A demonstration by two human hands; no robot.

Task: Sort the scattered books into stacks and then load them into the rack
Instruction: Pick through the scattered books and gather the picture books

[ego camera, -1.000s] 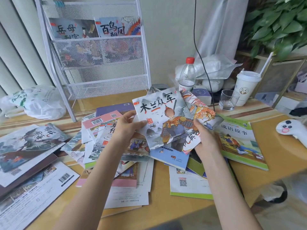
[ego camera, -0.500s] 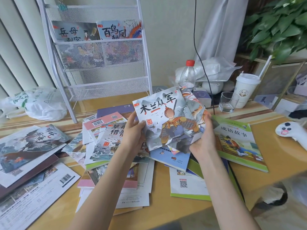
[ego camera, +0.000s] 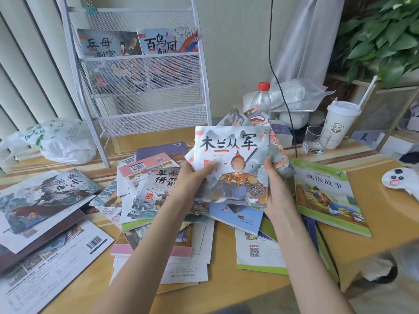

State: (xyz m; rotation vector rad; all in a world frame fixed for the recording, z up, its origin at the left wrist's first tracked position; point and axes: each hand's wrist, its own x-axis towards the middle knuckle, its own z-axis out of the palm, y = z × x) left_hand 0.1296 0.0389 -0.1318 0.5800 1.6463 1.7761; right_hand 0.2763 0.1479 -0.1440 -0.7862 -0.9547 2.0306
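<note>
Fingers of both hands grip a small stack of thin picture books (ego camera: 235, 164), lifted above the desk (ego camera: 226, 288) and roughly square to the camera. The left hand (ego camera: 192, 177) holds the stack's left edge, thumb lying across the front cover; the right hand (ego camera: 275, 184) clasps the right edge, thumb on the cover and the other fingers hidden behind. The top cover shows a grey mountain scene with an armoured figure. Corners of other books fan out behind it at the far right.

Beneath the hands, scattered books (ego camera: 158, 200) lie overlapping in a loose heap on the desk, some face up, some showing barcodes. A green-edged book (ego camera: 328, 196) lies flat just right of the right hand. More large books (ego camera: 40, 200) overlap at the near left.

At the far side of the desk stands a white mesh rack (ego camera: 140, 87), with two books (ego camera: 138, 44) upright in its upper pocket. A plastic bag (ego camera: 61, 141) sits left of the rack's foot. To the far right are a red-capped bottle (ego camera: 261, 100), a glass (ego camera: 316, 140) and a lidded cup with a straw (ego camera: 340, 125).
</note>
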